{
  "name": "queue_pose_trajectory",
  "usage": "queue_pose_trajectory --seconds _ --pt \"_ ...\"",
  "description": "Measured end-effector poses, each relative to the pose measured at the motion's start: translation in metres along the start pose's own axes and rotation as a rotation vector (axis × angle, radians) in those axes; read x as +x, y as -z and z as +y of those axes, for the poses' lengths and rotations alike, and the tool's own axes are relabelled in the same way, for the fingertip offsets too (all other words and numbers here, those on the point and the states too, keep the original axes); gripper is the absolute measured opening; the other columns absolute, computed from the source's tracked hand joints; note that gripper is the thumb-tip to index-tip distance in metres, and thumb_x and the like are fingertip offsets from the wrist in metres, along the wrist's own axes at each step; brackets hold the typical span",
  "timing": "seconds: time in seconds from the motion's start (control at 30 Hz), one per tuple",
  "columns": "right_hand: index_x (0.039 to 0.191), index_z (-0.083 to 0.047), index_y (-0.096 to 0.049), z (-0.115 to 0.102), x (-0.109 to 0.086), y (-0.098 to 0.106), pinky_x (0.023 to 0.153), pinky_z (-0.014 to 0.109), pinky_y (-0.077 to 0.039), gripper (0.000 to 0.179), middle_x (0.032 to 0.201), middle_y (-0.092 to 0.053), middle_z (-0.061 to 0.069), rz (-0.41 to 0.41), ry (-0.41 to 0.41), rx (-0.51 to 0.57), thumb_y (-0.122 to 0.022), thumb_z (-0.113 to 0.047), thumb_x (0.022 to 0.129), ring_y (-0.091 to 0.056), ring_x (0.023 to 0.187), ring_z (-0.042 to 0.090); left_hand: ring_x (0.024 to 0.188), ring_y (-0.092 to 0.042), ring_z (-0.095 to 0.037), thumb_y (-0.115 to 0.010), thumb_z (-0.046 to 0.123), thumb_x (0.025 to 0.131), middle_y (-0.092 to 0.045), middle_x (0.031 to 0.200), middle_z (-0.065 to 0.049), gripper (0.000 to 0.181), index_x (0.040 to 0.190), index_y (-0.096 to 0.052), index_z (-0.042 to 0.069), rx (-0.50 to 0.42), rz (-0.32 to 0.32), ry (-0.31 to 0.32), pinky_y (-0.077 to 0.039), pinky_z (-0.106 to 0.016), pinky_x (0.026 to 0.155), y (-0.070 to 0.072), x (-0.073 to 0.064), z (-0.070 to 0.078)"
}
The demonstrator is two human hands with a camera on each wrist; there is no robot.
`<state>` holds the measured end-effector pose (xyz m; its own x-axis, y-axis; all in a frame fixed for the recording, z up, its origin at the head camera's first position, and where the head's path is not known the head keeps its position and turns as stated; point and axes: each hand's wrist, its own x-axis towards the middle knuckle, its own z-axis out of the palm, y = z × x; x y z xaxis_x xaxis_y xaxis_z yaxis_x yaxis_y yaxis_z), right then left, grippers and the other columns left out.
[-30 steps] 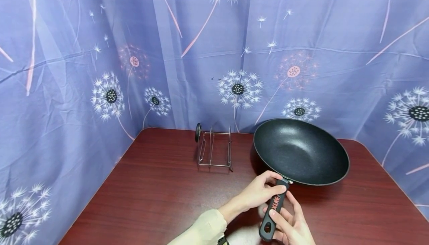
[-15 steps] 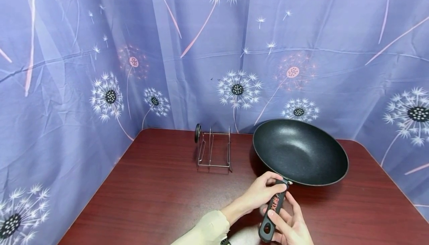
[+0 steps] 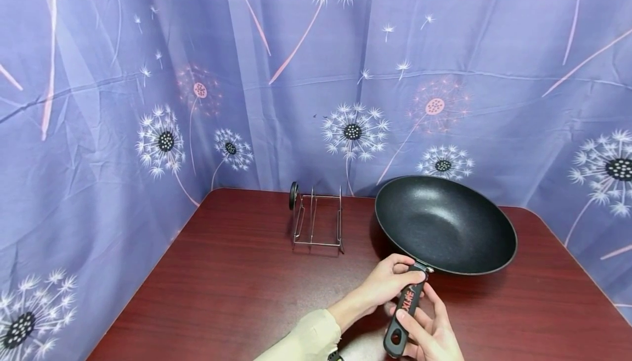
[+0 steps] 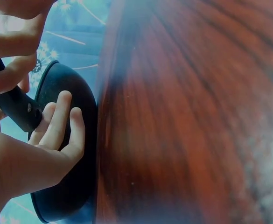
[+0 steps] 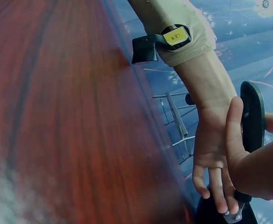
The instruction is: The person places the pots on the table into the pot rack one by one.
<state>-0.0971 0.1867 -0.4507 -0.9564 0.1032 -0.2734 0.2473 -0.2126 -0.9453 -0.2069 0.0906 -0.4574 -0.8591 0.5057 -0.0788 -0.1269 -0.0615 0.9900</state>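
Note:
A black wok (image 3: pixel 444 224) sits at the right of the table, its long black handle (image 3: pixel 395 329) with orange lettering pointing toward me. My left hand (image 3: pixel 387 285) pinches the handle close to the bowl, thumb on top. In the left wrist view several fingers of that left hand (image 4: pixel 57 135) stretch out by the wok's underside (image 4: pixel 78 93). Nearer the handle's looped end, my right hand (image 3: pixel 430 331) grips it with the thumb on top and fingers beneath. The right wrist view shows the right hand (image 5: pixel 262 168) partly hiding the handle (image 5: pixel 254 116).
A small metal wire rack (image 3: pixel 316 243) with a black round piece (image 3: pixel 293 196) on its left stands toward the back, left of the wok. Dandelion-patterned blue cloth (image 3: pixel 296 103) hangs behind the dark red wooden table (image 3: pixel 222 284) and along its sides.

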Motion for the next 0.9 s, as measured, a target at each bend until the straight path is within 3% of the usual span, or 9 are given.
queue_pose_trajectory --seconds 0.27,0.43,0.77,0.9 --pt "0.156 -0.025 0.007 -0.0004 -0.0013 -0.0006 0.066 0.042 -0.061 0.091 0.111 -0.069 0.002 0.012 -0.02 0.005 -0.061 -0.013 0.097 -0.072 0.086 0.021 0.085 -0.075 -0.027 -0.066 0.03 0.094 -0.077 0.094 -0.002 0.026 0.113 -0.059 0.015 -0.009 -0.058 0.06 -0.053 -0.022 0.065 -0.0011 -0.0011 0.0007" --pt "0.155 -0.024 0.004 -0.0002 -0.0016 -0.0013 0.064 0.04 -0.061 0.089 0.11 -0.067 -0.001 0.017 -0.009 0.008 -0.062 -0.013 0.096 -0.072 0.087 0.019 0.086 -0.075 -0.03 -0.063 0.031 0.096 -0.077 0.092 -0.005 0.019 0.107 -0.059 0.016 -0.026 -0.1 0.054 -0.054 -0.021 0.065 -0.0031 0.0005 -0.0005" --pt "0.154 -0.022 0.005 0.0026 -0.0004 0.0001 0.063 0.036 -0.06 0.092 0.109 -0.063 -0.011 -0.006 0.035 0.017 -0.064 -0.012 0.094 -0.071 0.091 0.011 0.076 -0.074 -0.017 -0.063 0.027 0.096 -0.077 0.091 -0.006 0.014 0.105 -0.062 0.015 -0.039 -0.185 0.037 -0.055 -0.022 0.069 -0.0015 0.0046 -0.0005" --pt "0.151 -0.024 0.003 0.0064 0.001 0.0019 0.064 0.035 -0.06 0.091 0.122 -0.052 -0.012 -0.027 0.054 0.016 -0.065 -0.011 0.093 -0.068 0.095 0.006 0.074 -0.073 -0.015 -0.063 0.025 0.096 -0.077 0.093 -0.01 0.014 0.104 -0.062 0.014 -0.04 -0.204 0.038 -0.055 -0.022 0.07 -0.0014 0.0061 -0.0006"
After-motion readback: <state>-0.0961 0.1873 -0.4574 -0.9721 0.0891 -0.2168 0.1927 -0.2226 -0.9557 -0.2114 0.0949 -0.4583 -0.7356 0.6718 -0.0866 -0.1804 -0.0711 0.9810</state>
